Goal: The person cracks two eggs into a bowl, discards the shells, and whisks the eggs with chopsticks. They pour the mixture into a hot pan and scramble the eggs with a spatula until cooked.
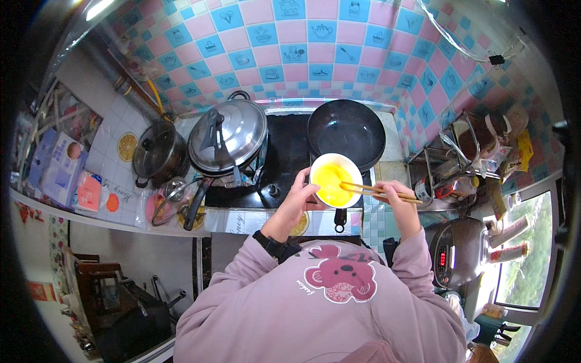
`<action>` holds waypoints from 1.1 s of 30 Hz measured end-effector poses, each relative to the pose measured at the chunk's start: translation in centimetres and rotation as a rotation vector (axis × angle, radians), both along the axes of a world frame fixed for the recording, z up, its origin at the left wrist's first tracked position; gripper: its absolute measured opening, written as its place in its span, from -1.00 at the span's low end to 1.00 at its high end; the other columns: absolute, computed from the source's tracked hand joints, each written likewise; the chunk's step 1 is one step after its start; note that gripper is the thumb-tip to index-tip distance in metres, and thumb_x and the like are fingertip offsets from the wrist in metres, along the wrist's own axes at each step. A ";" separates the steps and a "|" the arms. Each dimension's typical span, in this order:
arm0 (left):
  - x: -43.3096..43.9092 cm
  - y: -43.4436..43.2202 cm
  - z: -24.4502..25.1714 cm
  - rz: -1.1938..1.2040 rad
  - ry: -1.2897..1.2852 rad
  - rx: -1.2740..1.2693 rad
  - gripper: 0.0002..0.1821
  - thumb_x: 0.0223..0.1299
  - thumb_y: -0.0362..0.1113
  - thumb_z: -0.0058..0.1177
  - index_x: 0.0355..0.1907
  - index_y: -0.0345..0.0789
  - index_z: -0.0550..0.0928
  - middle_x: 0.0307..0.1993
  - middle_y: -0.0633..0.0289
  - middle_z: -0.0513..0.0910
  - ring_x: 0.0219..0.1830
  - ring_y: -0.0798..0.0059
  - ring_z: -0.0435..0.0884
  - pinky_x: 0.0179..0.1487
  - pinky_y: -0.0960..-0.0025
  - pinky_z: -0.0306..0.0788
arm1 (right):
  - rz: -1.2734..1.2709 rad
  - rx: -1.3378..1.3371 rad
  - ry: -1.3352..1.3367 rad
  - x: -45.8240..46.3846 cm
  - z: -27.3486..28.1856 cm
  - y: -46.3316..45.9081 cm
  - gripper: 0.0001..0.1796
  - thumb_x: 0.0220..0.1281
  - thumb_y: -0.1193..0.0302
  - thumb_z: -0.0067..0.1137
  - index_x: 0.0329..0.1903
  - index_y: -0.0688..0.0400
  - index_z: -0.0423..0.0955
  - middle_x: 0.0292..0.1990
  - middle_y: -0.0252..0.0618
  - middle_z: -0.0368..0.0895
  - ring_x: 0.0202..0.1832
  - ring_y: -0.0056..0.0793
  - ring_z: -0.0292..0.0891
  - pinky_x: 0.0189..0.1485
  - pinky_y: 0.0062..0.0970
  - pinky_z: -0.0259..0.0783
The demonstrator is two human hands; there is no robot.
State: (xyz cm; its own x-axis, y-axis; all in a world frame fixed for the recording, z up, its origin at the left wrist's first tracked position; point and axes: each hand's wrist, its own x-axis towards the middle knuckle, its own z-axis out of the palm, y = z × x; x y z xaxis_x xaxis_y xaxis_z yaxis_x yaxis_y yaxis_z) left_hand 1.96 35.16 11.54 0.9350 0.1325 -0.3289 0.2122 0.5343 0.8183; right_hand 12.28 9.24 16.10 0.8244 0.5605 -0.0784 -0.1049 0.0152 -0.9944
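Observation:
My left hand [296, 199] holds a white bowl [336, 205] by its left side, over the front edge of the stove. Beaten egg [330, 181], bright yellow, lies in the bowl. A pair of wooden chopsticks [386, 191] is gripped in my right hand [396, 202], with the tips in the egg. Just behind the bowl, a black wok [346, 129] sits on the right side of the stove, its handle [340, 220] pointing towards me beneath the bowl. To the left stands a pan with a domed steel lid [238, 125].
At the left are a dark pot with a glass lid [156, 152], a smaller glass lid [174, 195] and a carton [66, 168]. A metal rack with jars [454, 186] and a rice cooker [458, 252] stand at the right. The lidded pan's handle [197, 208] juts over the counter's front.

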 end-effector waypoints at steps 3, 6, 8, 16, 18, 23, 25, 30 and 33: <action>0.0 0.0 0.0 -0.024 0.056 0.046 -0.35 0.24 -0.31 -0.13 0.39 -0.17 0.06 0.12 0.04 0.47 -0.06 0.27 0.67 -0.16 0.22 0.65 | -0.004 0.052 0.030 0.0 0.1 0.1 -0.72 0.44 0.40 -0.04 -0.04 0.36 0.55 -0.14 -0.11 0.65 -0.10 -0.34 0.64 0.02 -0.39 0.57; -0.3 0.1 0.2 -0.029 0.026 0.016 -0.34 0.24 -0.31 -0.13 0.39 -0.17 0.05 0.12 0.04 0.48 -0.07 0.26 0.67 -0.15 0.21 0.65 | -0.113 0.011 -0.093 0.1 0.0 0.4 -0.70 0.44 0.38 -0.03 -0.05 0.37 0.54 -0.15 -0.08 0.65 -0.10 -0.34 0.64 0.01 -0.39 0.59; -0.3 -0.1 0.3 -0.026 0.027 0.039 -0.35 0.24 -0.31 -0.13 0.39 -0.18 0.05 0.11 0.04 0.48 -0.08 0.26 0.68 -0.16 0.22 0.64 | -0.032 0.026 0.047 0.1 -0.2 0.4 -0.71 0.45 0.38 -0.03 -0.04 0.36 0.55 -0.15 -0.09 0.65 -0.11 -0.35 0.64 0.01 -0.39 0.59; -0.1 0.2 0.2 -0.023 0.006 0.007 -0.36 0.24 -0.30 -0.12 0.37 -0.17 0.06 0.11 0.03 0.48 -0.10 0.25 0.68 -0.14 0.19 0.65 | -0.070 0.126 0.069 -0.2 -0.3 0.2 -0.69 0.45 0.34 -0.02 -0.04 0.33 0.55 -0.14 -0.08 0.64 -0.09 -0.32 0.63 -0.02 -0.40 0.59; -0.3 0.2 0.1 -0.012 0.018 -0.015 -0.37 0.24 -0.30 -0.12 0.37 -0.17 0.07 0.11 0.03 0.48 -0.11 0.25 0.68 -0.14 0.18 0.65 | -0.118 0.138 0.084 -0.4 0.2 0.1 -0.70 0.45 0.36 -0.02 -0.02 0.33 0.56 -0.15 -0.13 0.64 -0.08 -0.37 0.62 0.00 -0.45 0.56; -0.5 0.1 0.2 -0.004 0.011 0.008 -0.37 0.24 -0.32 -0.12 0.36 -0.18 0.07 0.10 0.02 0.48 -0.11 0.25 0.68 -0.16 0.17 0.65 | 0.052 -0.014 -0.058 -0.6 1.0 0.3 -0.72 0.42 0.40 -0.01 -0.05 0.34 0.58 -0.14 -0.19 0.65 -0.12 -0.48 0.60 0.03 -0.50 0.51; -0.6 0.1 0.3 -0.011 0.017 0.006 -0.37 0.24 -0.32 -0.12 0.36 -0.18 0.07 0.10 0.02 0.48 -0.11 0.25 0.68 -0.17 0.18 0.66 | -0.048 0.026 -0.100 -0.5 1.1 0.3 -0.73 0.41 0.42 -0.01 -0.06 0.34 0.59 -0.15 -0.18 0.65 -0.12 -0.47 0.60 0.04 -0.49 0.50; -0.6 0.0 0.4 -0.023 0.032 0.026 -0.37 0.23 -0.31 -0.12 0.36 -0.19 0.08 0.09 0.04 0.49 -0.13 0.28 0.69 -0.19 0.22 0.66 | 0.095 -0.073 -0.205 0.0 0.7 0.6 -0.74 0.41 0.42 0.00 -0.08 0.33 0.60 -0.17 -0.16 0.67 -0.12 -0.45 0.61 0.02 -0.50 0.51; -0.7 0.0 0.4 -0.004 0.009 -0.003 -0.36 0.23 -0.31 -0.12 0.36 -0.19 0.07 0.07 0.04 0.51 -0.16 0.30 0.69 -0.21 0.23 0.66 | -0.037 -0.036 -0.218 0.0 0.4 0.6 -0.74 0.41 0.43 0.00 -0.07 0.33 0.60 -0.18 -0.15 0.67 -0.13 -0.43 0.62 -0.04 -0.49 0.54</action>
